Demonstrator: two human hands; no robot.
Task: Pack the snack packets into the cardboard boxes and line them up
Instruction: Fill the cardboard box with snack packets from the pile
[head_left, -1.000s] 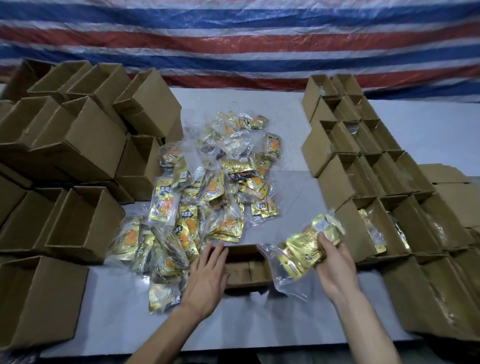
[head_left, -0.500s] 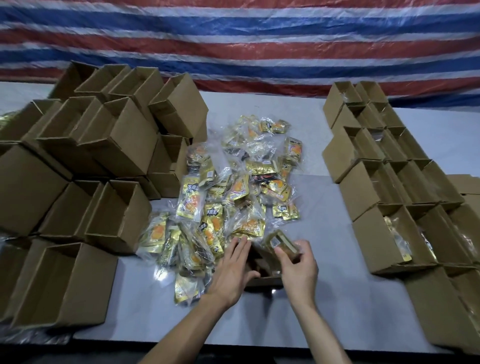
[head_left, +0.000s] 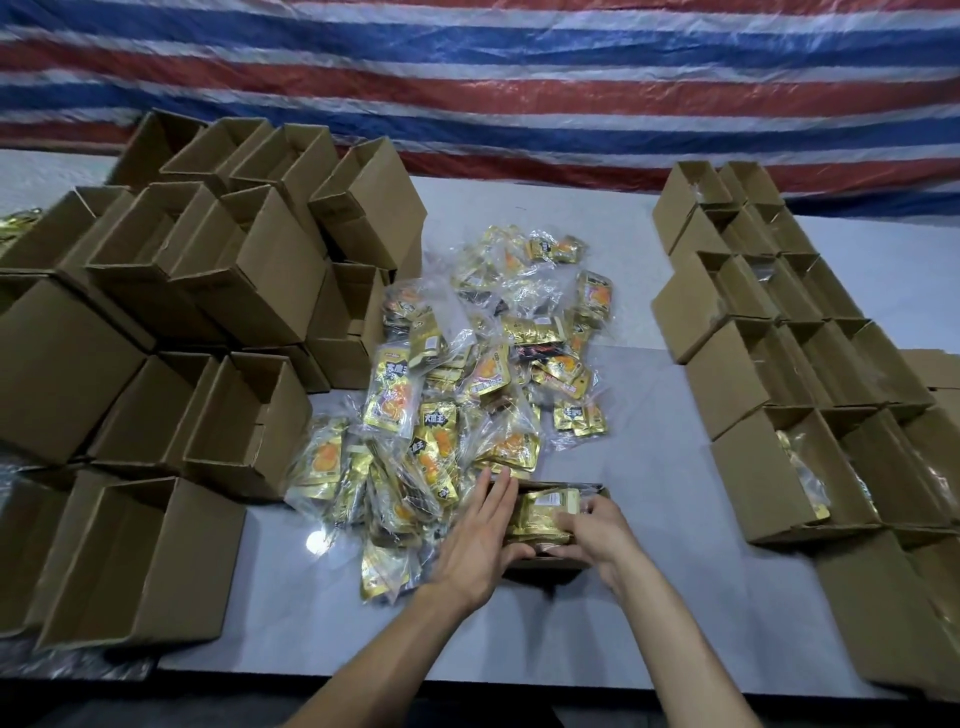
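Near the table's (head_left: 675, 597) front edge, midway along, an open cardboard box (head_left: 545, 565) holds a gold snack packet (head_left: 545, 512), and the right hand (head_left: 597, 535) curls its fingers over that packet. The left hand (head_left: 478, 545) lies flat, fingers straight, against the box's left wall (thumb at its front). Loose packets (head_left: 467, 374) heap just behind

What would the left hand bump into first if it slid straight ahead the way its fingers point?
Most likely the pile of snack packets: the left hand lies along the open box, fingers straight, tips almost at the pile's nearest gold packet. Depth is hard to judge.
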